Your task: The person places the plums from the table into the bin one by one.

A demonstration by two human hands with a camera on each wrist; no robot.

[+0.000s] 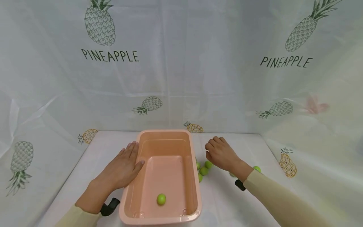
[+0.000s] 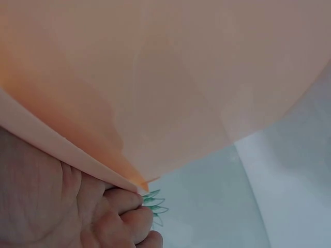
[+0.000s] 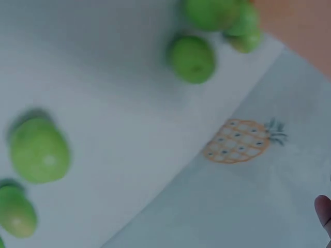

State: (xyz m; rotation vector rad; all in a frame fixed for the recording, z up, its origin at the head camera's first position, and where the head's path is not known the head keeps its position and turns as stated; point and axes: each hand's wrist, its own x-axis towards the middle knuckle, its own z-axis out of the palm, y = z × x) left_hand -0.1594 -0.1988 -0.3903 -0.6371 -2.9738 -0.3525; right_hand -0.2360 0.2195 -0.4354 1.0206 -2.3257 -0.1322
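Observation:
A pink plastic tub (image 1: pixel 163 220) stands in front of me with one round green fruit, like a lime (image 1: pixel 161 199), on its floor. My left hand (image 1: pixel 120 168) rests on the tub's left rim, fingers straight along it and thumb over the edge. The left wrist view shows its palm (image 2: pixel 41 201) against the rim (image 2: pixel 77 155). Right of the tub, above the table, is my right hand (image 1: pixel 222 154), fingers bent downward; I cannot tell whether anything is inside them. Only a fingertip (image 3: pixel 324 209) shows in the right wrist view.
Several green fruits (image 1: pixel 203 171) lie against the tub's right side. More fruits, one of them bright green (image 1: pixel 256 168), lie by the right forearm; the right wrist view shows another fruit (image 3: pixel 40 151). A pineapple-print sheet (image 1: pixel 198 78) hangs behind the white table (image 1: pixel 235 208).

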